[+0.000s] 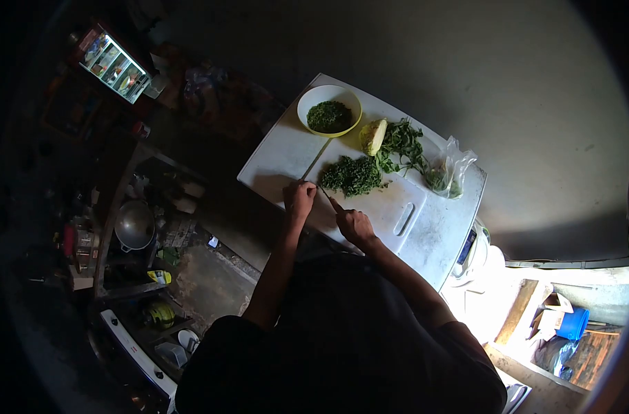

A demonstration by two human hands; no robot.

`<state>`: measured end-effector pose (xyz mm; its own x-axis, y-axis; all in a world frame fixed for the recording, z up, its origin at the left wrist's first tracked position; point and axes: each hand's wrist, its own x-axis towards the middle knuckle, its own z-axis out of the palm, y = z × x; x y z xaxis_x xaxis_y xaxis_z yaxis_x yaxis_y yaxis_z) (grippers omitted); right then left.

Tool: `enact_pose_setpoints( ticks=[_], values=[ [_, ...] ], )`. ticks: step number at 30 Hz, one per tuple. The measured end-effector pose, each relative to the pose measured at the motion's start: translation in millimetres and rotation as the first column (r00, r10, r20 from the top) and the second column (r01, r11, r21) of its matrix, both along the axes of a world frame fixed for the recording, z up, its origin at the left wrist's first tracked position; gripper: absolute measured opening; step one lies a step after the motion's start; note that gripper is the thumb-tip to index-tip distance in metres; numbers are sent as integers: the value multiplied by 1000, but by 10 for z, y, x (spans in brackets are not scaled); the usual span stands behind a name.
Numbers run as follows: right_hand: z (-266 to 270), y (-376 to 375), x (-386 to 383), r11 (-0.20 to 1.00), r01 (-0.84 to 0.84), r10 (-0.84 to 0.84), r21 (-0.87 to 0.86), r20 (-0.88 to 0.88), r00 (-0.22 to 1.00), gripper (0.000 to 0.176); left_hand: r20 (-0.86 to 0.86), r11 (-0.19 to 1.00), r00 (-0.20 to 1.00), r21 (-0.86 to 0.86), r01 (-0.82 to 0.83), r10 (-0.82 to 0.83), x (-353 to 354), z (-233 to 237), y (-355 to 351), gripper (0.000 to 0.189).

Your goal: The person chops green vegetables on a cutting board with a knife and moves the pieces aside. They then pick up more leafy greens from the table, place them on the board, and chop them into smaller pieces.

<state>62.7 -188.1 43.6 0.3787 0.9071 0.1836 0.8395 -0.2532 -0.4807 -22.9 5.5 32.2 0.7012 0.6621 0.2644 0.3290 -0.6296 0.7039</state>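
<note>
My right hand (356,228) grips a knife (330,199) by its handle, the blade pointing up and left over the white cutting board (376,210). Near the board's left edge is my left hand (299,198), its fingers closed close to the knife tip; whatever they hold is too small to make out. Just beyond the blade lies a pile of chopped greens (352,175). Behind it are a cut piece of cabbage (374,136) and leafy stems (405,143). A yellow-and-white bowl (303,108) holds more chopped greens at the far corner.
A clear plastic bag (455,165) with greens sits on the right of the white table (432,231). Low on the left are a metal wok (134,225) and a stove (131,345). A lit display cabinet (115,67) is at upper left, a blue bucket (573,323) at lower right.
</note>
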Motion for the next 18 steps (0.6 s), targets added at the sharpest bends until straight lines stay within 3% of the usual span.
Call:
enact_pose_setpoints(
  ticks=[1, 5, 7, 13, 18],
  values=[
    [16, 8, -1, 999, -6, 5, -38, -8, 1000, 58, -152, 994, 987, 108, -29, 45, -18, 118, -15, 7],
    [112, 1, -16, 997, -21, 17, -69, -46, 999, 57, -92, 993, 995, 119, -27, 38, -23, 153, -7, 6],
    [139, -2, -19, 996, -14, 8, -85, -69, 998, 58, 22, 996, 1000, 85, -1, -1, -26, 134, -9, 5],
    [63, -41, -19, 996, -29, 21, -81, -93, 995, 60, 68, 999, 997, 32, 37, -39, -48, 61, 18, 6],
    [-100, -4, -31, 995, -2, -5, -100, -73, 997, 62, -31, 997, 999, 68, 35, -33, -90, 31, 78, 8]
  ],
)
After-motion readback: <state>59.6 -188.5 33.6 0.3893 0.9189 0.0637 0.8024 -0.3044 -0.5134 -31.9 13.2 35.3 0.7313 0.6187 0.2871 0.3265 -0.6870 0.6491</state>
